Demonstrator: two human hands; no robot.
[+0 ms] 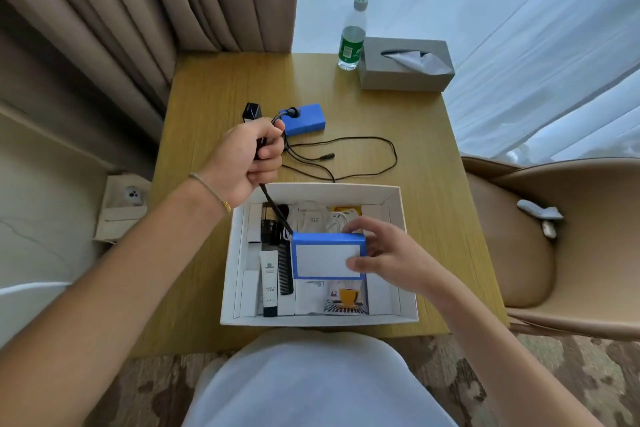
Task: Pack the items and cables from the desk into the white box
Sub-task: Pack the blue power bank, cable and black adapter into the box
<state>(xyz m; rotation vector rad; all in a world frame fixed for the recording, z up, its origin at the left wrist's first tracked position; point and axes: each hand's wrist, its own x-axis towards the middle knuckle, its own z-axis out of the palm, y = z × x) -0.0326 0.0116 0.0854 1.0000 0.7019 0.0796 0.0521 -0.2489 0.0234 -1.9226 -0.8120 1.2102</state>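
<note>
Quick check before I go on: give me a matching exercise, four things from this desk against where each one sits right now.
Things:
1. blue pack with white label
2. second blue pack
3. black comb
4. water bottle

Places:
A. far edge of the desk, beside the tissue box
B. lying in the white box
C. on the desk beyond the box
D. held by the right hand over the box

Pairs: 1-D, 2-C, 3-B, 4-A

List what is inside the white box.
In the white box: a black comb, a tube, white cables, a coffee sachet, and the blue pack held by the right hand. Whatever lies beneath it is hidden.
</note>
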